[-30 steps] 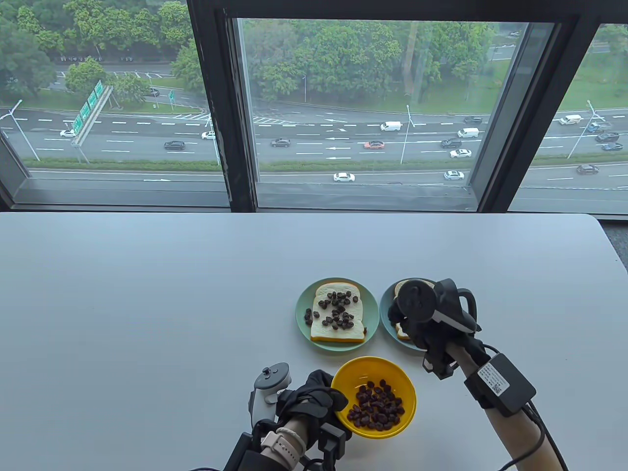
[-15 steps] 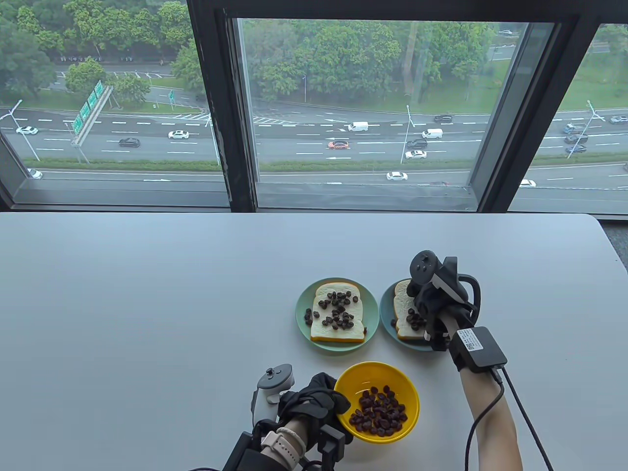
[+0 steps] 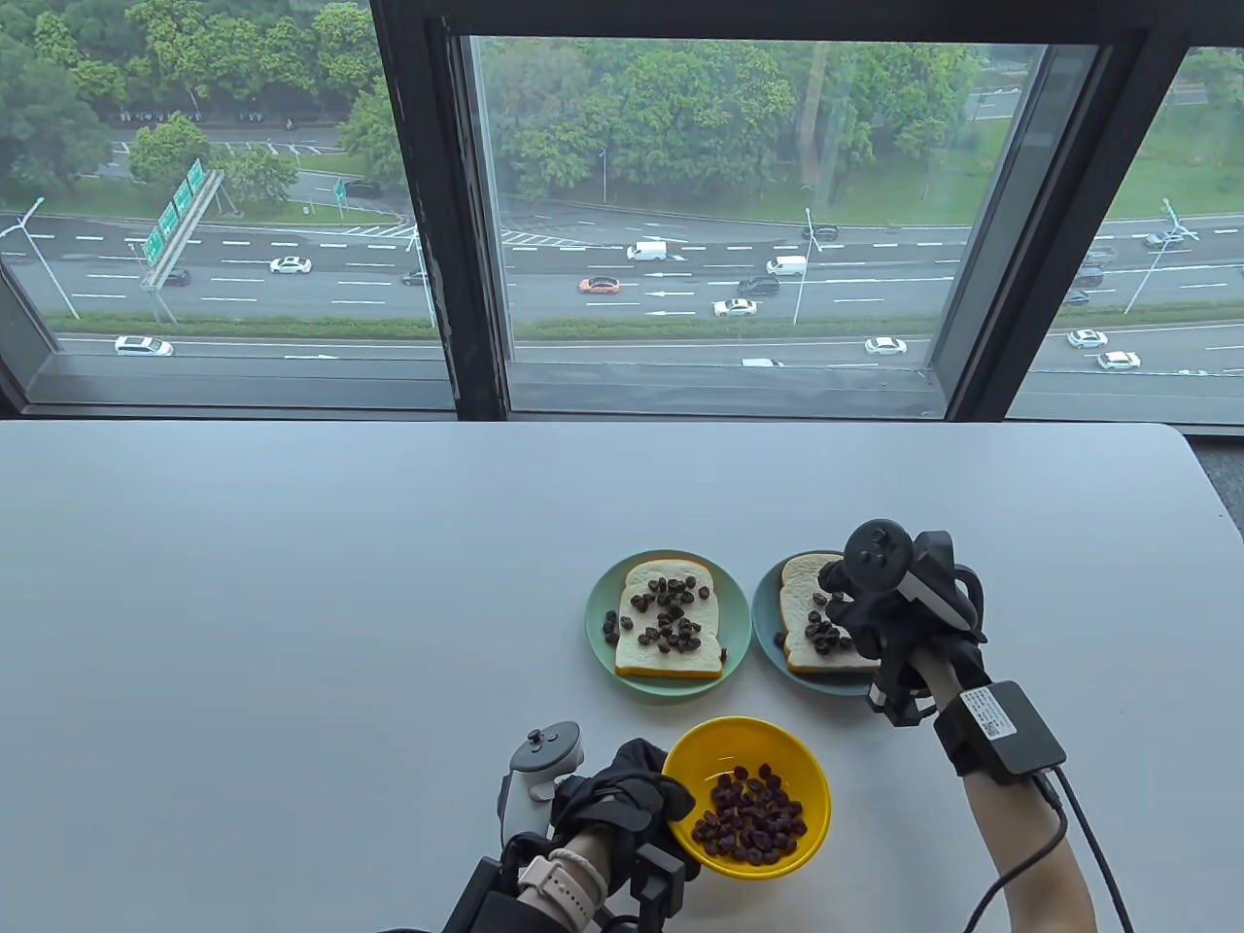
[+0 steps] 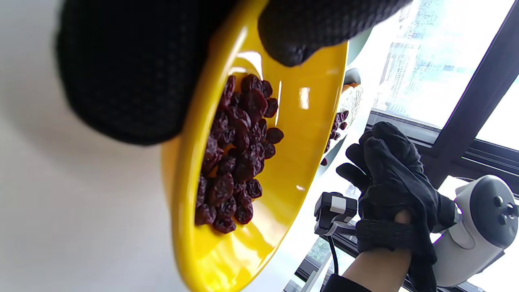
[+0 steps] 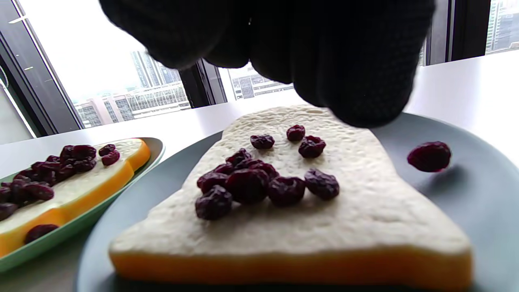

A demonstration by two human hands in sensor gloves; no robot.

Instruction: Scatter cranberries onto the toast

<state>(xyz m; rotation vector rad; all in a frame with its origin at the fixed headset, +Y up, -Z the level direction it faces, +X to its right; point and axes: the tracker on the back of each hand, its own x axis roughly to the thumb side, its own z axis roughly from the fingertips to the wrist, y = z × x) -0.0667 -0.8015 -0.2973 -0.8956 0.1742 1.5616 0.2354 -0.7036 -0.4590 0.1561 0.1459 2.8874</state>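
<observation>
My left hand [image 3: 632, 787] grips the near-left rim of the yellow bowl [image 3: 719, 750] of dried cranberries [image 3: 750, 826]; the left wrist view shows my thumb [image 4: 308, 32] over the rim of the tilted-looking bowl [image 4: 296, 121]. My right hand [image 3: 855, 607] hovers over the right side of the right toast [image 3: 799, 607] on the blue plate [image 3: 764, 622], fingers bunched downward [image 5: 357, 81]; I see nothing held in them. A cluster of cranberries [image 5: 259, 182] lies on that toast [image 5: 365, 219]. One cranberry [image 5: 429, 156] lies on the blue plate [image 5: 482, 202].
The left toast [image 3: 671, 656] on the green plate [image 3: 595, 622] is covered with several cranberries and sits close beside the blue plate; it also shows in the right wrist view [image 5: 81, 182]. The yellow bowl stands just in front of both plates. Windows line the table's far edge.
My right hand moved off the right toast toward the right, uncovering a cluster of cranberries on it. My left hand stayed on the bowl, which shifted slightly.
</observation>
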